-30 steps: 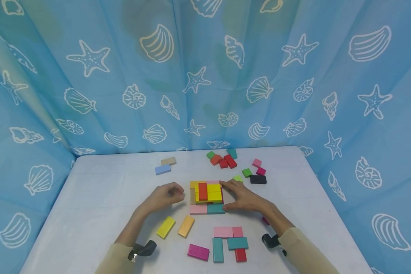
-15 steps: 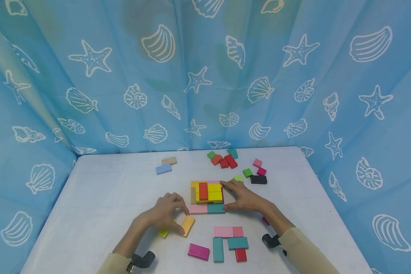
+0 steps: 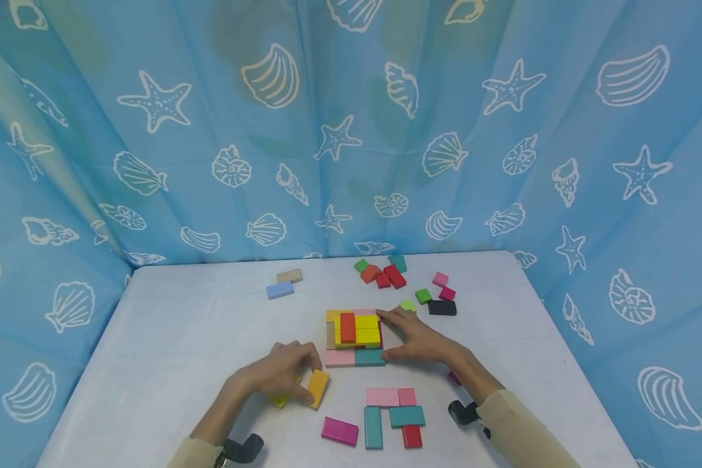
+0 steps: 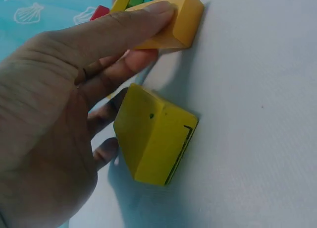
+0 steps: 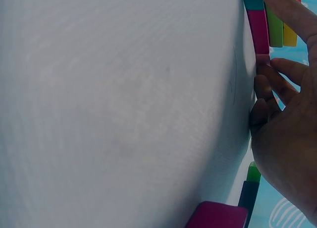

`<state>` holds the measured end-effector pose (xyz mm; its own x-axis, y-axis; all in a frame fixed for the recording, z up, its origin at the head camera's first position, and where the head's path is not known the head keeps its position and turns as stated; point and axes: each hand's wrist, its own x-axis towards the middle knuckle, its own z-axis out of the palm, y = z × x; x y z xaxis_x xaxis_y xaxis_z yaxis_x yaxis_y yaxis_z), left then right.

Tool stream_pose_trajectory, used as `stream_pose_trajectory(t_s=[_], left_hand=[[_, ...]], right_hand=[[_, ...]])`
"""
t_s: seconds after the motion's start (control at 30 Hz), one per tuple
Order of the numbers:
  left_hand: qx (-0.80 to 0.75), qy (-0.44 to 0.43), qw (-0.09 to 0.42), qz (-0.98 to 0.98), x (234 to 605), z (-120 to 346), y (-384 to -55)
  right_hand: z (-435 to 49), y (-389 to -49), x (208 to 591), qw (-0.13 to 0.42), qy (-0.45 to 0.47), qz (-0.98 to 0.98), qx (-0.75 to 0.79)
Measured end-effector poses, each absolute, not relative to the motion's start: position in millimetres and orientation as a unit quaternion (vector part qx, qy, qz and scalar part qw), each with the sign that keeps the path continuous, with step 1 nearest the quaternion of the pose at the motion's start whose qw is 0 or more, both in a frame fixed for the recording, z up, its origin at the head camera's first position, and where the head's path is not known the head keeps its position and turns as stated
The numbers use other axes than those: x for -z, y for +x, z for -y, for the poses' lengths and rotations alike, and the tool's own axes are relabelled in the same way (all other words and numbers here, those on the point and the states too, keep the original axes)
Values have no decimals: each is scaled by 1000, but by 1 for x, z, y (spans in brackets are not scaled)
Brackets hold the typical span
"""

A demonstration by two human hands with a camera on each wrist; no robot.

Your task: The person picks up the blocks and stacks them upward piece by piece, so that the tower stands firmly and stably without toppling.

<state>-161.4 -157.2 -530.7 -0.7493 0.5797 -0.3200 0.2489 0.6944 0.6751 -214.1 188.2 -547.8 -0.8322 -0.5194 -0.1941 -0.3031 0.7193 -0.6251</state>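
My left hand (image 3: pixel 277 370) pinches an orange block (image 3: pixel 318 389) between thumb and fingers, low over the table. Under that hand lies a yellow block (image 4: pixel 163 139), partly hidden in the head view. Ahead stands a low stack of coloured blocks, with yellow blocks (image 3: pixel 366 322) and a red block (image 3: pixel 348 327) on top. A pink block (image 3: pixel 340 358) and a teal block (image 3: pixel 370 357) form its near edge. On the stack's right side, my right hand (image 3: pixel 418 339) has its thumb at the teal block's corner and its index fingertip at the far corner.
Nearer me lie a magenta block (image 3: pixel 339 431), a light pink block (image 3: pixel 382 397), teal blocks (image 3: pixel 373 428) and a red block (image 3: pixel 412 436). Farther back are a blue block (image 3: pixel 280 290), a beige block (image 3: pixel 289 275), a black block (image 3: pixel 442 307) and several small ones. A patterned curtain (image 3: pixel 351 130) encloses the table.
My left hand has come down and toward me from beside the stack, and taken hold of the orange block, which has shifted slightly. My right hand has stayed at the stack.
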Motion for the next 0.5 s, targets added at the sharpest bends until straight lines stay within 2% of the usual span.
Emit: stream_pose_trajectory(t_s=[0.2,0.5], left_hand=[[-387,253,275,-843,526,160,-164],[-447,289,210,-820,509,142,-176]], right_hand=[[-188,-214,548,181,-223,-911,296],[-187,-214,549,182,-219,-912,297]])
